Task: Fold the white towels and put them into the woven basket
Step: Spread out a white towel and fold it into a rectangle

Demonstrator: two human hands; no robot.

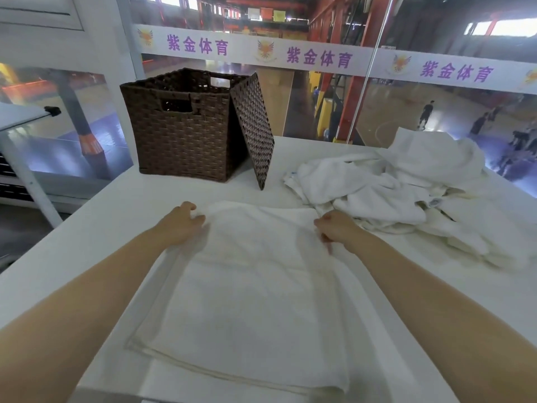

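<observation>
Hands at the far corners of a white towel on the counter.

Both arms reach forward over the flat towel (247, 289), which lies spread on the white counter (87, 242) just in front of the person. The left hand (181, 222) has its fingers (197, 219) curled round the towel's far left corner, bunching the cloth; the right hand (338, 228) pinches the far right corner with curled fingers. A pile of crumpled white towels (406, 187) sits to the right, just beside the right hand. The brown woven basket (183, 132) stands upright at the far left of the counter, well apart from the flat towel, with its woven lid (255, 135) leaning tilted against its right side.
</observation>
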